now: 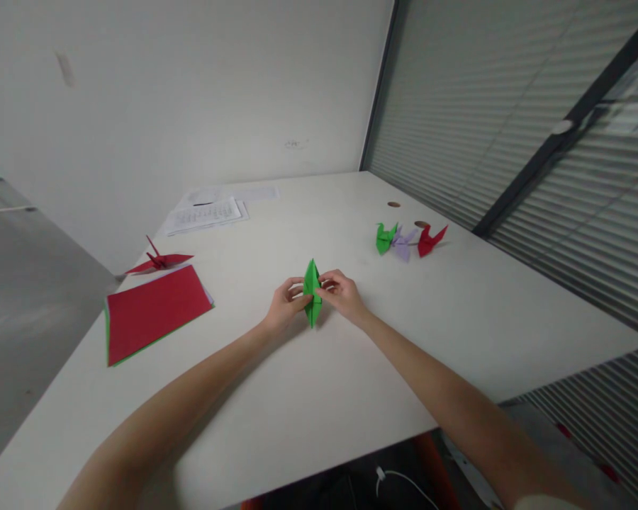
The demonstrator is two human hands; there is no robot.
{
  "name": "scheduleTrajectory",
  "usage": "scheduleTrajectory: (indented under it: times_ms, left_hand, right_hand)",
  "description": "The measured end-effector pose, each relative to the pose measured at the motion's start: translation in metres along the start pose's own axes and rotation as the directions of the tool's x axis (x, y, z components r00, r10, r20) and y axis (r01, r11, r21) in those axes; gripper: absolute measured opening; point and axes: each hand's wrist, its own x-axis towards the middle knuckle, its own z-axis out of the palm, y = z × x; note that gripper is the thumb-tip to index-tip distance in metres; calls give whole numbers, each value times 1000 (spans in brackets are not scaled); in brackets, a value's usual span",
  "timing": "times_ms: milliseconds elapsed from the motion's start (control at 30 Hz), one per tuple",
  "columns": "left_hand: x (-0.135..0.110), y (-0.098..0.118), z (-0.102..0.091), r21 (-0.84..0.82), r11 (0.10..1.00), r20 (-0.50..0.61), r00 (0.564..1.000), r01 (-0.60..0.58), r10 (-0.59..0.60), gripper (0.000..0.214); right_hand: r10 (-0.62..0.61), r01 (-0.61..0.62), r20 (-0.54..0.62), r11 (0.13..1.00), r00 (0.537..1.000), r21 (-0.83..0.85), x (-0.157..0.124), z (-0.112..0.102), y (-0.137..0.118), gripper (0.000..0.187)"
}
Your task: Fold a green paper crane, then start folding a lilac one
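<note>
Fingers (pixel 296 285) of our left hand (pixel 283 304) close on one long side of a green folded paper (pixel 310 283), the thumb lying across its front, while the fingers of our right hand (pixel 345 295) pinch the opposite side. The piece sits between both hands, over the middle of the desk (pixel 281 439), its long axis running almost straight away from us: one sharp tip points toward the far wall (pixel 234 92), the other back toward our side. We cannot tell whether it touches the desk or is held just above it.

Some of the left fingers pass behind the paper, so we lose their ends, and the back of the piece is hidden from us. Both forearms are cut off by the bottom of the view. The writing on the printed sheets (pixel 213 214) at the far left is too small for us to read, and the lilac bird (pixel 403 243), sitting between a green bird (pixel 385 239) and a small red bird (pixel 429 242), has a blurred outline.

The piece we hold is bright green, slim and spindle-shaped, pointed at both ends, with a lengthwise crease and a darker opening along its upper right side. Well to our left lies a stack of coloured sheets (pixel 159 312), red uppermost, with a spread-winged red crane (pixel 160 261) just beyond it
</note>
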Motion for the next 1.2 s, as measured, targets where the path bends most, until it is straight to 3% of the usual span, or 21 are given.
scheduleTrajectory:
  times_ms: [100, 200, 367, 467, 600, 700, 900, 1033, 1200]
  left_hand:
    - [-1, 4, -1, -5, 996, 105, 991, 84, -83, 51]
    - [-1, 6, -2, 25, 996, 169, 981, 89, -92, 46]
    - [2, 6, -2, 143, 987, 52, 996, -78, 71, 32]
    - [4, 5, -3, 169, 978, 49, 992, -123, 116, 33]
    - [6, 2, -5, 162, 979, 71, 991, -122, 112, 33]
    - [6, 1, -6, 129, 987, 1, 995, -98, 99, 30]
    - [6, 2, -4, 84, 991, -86, 990, -108, 115, 24]
    - [6, 6, -2, 69, 988, -134, 981, -135, 143, 23]
    - [4, 10, 0, 11, 997, -119, 990, -76, 77, 26]
  right_hand:
    - [14, -14, -21, 1000, 1000, 20, 1, -2, -1, 21]
    - [38, -37, -26, 998, 999, 49, 2, -5, -2, 20]
    - [72, -74, 71, 997, 995, 37, 3, -7, -3, 27]
    - [121, -125, 131, 992, 984, 20, 2, -7, -3, 30]
    - [89, -93, 92, 995, 992, 39, 2, -6, -1, 28]
    - [54, -60, 70, 995, 996, 84, 2, -5, 1, 23]
    - [89, -113, 122, 972, 989, 208, -2, -1, 0, 17]
    - [82, -110, 135, 971, 987, 213, -3, -1, -3, 15]
    - [64, -84, 111, 978, 992, 190, -4, 0, -8, 11]
